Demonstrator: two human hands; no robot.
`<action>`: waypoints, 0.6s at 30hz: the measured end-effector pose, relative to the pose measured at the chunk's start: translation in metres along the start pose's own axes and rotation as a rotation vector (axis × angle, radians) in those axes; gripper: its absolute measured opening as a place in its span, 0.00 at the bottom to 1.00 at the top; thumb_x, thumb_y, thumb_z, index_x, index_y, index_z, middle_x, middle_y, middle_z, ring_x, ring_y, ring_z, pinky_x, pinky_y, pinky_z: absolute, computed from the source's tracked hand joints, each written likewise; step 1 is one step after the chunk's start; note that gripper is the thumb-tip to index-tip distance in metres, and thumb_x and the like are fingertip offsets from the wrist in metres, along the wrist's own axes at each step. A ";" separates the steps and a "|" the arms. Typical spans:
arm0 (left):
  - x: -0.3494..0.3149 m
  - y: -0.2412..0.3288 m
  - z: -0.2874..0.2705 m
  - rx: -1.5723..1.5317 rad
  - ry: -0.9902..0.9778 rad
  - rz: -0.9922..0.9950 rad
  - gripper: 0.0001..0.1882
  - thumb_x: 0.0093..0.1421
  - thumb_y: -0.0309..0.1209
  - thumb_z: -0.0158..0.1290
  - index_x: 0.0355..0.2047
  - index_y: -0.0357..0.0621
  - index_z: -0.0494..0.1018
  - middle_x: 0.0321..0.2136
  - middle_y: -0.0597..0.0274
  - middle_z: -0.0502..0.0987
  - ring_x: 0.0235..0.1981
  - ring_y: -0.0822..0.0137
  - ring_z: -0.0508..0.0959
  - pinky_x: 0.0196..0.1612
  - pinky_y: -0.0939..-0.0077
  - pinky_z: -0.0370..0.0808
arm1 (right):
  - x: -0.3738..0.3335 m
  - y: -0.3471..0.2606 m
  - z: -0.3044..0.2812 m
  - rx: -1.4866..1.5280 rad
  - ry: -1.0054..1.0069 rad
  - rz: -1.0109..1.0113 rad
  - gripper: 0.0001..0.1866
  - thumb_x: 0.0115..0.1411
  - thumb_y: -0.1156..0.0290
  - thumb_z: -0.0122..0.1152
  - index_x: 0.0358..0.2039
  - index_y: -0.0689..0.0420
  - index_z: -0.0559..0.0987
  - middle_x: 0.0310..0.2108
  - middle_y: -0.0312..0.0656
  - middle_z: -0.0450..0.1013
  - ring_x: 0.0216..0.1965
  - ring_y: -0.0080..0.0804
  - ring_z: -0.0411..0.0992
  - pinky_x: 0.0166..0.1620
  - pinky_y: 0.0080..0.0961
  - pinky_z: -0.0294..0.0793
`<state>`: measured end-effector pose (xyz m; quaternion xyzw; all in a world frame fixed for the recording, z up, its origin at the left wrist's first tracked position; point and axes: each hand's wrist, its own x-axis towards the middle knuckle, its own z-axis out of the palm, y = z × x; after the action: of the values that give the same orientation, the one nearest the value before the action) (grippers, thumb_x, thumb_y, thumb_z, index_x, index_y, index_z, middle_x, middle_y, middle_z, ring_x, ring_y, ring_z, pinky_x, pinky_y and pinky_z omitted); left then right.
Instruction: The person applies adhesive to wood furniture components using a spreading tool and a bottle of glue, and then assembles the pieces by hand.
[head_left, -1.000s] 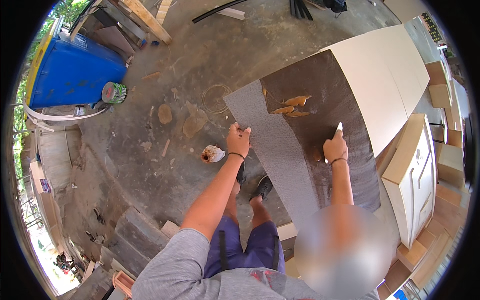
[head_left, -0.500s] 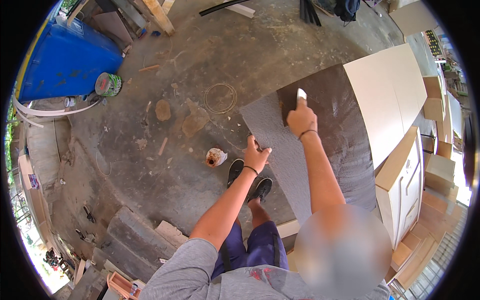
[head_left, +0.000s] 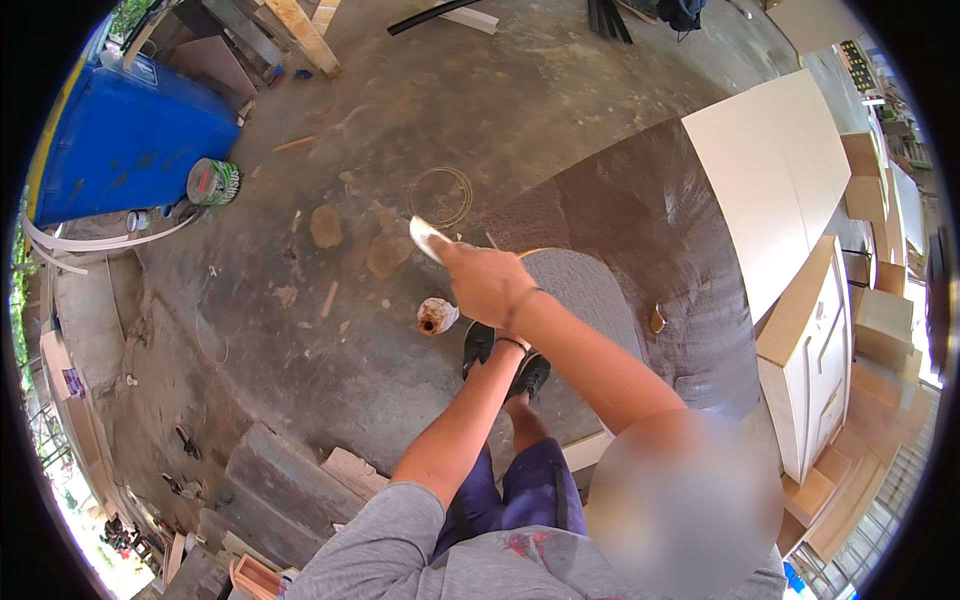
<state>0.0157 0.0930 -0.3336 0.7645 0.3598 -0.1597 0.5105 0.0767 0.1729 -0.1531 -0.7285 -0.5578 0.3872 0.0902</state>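
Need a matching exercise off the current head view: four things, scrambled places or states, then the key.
Column one
1. right hand
2. blue bin
3. wire coil
4. large sheet

Column two
A. lying in thin, round loops
B. part dark brown, part grey
C. at the far left, with a green-labelled tin near it
D. holding a flat white tool

Pairs: 1-D, 2-C, 3-A, 4-B

Noting dark brown beside mottled grey on the sheet (head_left: 640,200), white on the spreader (head_left: 424,238), plain cream on the panel (head_left: 775,170), brown-stained white on the can (head_left: 446,312), dark-smudged blue on the bin (head_left: 130,135).
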 end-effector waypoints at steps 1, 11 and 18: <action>-0.007 -0.011 0.008 0.054 0.399 0.209 0.17 0.57 0.37 0.52 0.44 0.42 0.67 0.38 0.60 0.74 0.40 0.63 0.73 0.46 0.68 0.71 | -0.017 0.001 -0.008 0.063 0.091 -0.014 0.30 0.51 0.76 0.45 0.58 0.52 0.59 0.46 0.51 0.70 0.44 0.49 0.71 0.44 0.41 0.71; -0.068 0.019 0.111 -0.294 0.478 0.297 0.14 0.54 0.34 0.55 0.27 0.35 0.66 0.20 0.51 0.74 0.18 0.66 0.77 0.20 0.73 0.73 | -0.110 0.087 0.070 -0.336 0.110 0.488 0.35 0.50 0.75 0.47 0.61 0.48 0.53 0.56 0.46 0.57 0.54 0.56 0.59 0.45 0.47 0.72; -0.079 0.054 0.077 -0.737 0.100 -0.168 0.16 0.56 0.35 0.52 0.27 0.31 0.63 0.19 0.53 0.71 0.16 0.64 0.76 0.18 0.76 0.76 | -0.146 0.160 -0.001 -0.057 0.411 0.746 0.33 0.51 0.73 0.45 0.60 0.52 0.55 0.42 0.55 0.71 0.43 0.52 0.71 0.45 0.43 0.70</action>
<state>0.0089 -0.0187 -0.2822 0.5042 0.4792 -0.0234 0.7181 0.1847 -0.0136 -0.1754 -0.9447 -0.2370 0.2244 0.0330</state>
